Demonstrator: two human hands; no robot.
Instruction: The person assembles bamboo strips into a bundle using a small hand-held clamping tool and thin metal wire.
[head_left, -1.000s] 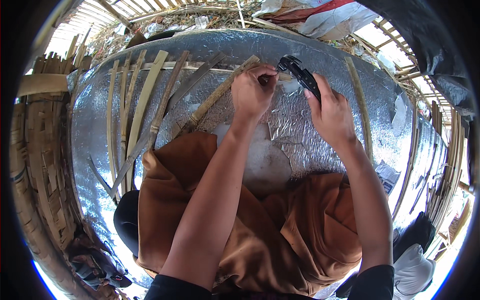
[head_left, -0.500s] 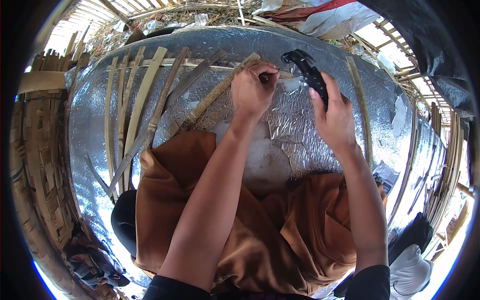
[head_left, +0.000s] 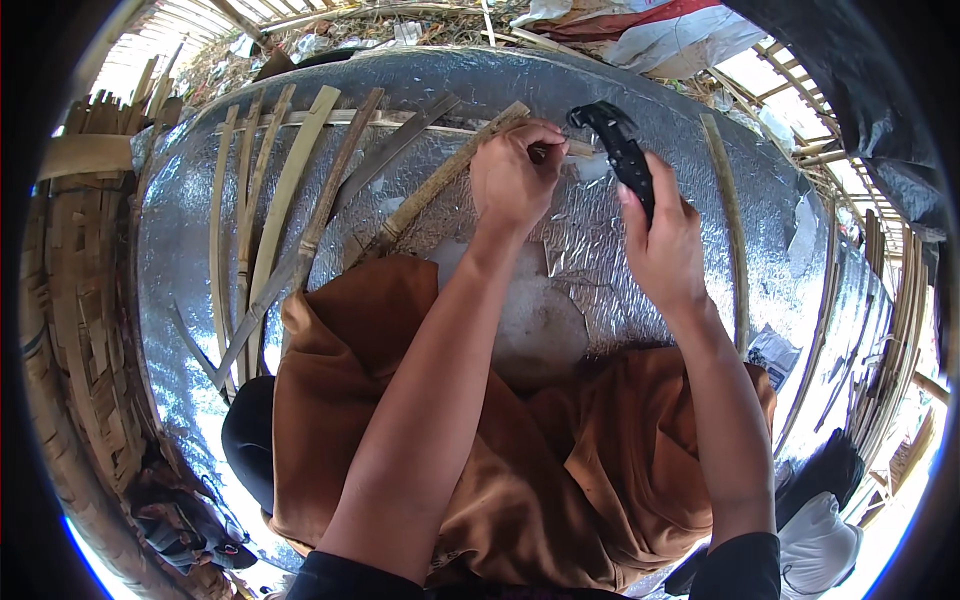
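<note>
My right hand is wrapped around the handle of a black claw hammer, its head raised to the far left of the hand. My left hand is closed in a pinch at the far end of a slanting bamboo strip. What its fingertips hold is too small to make out. Between the two hands, the short end of a crosswise bamboo strip sticks out just right of my left fingers. The hammer head hangs near this end, apart from my left hand.
Several bamboo strips lie fanned out at the left on a silver foil sheet. Another strip lies to the right. Brown cloth covers my lap. Bamboo walls stand at the sides; a white and red sack lies beyond.
The view has shifted slightly. Both hands keep nearly the same pose, the left still pinched and the right still gripping the raised hammer.
</note>
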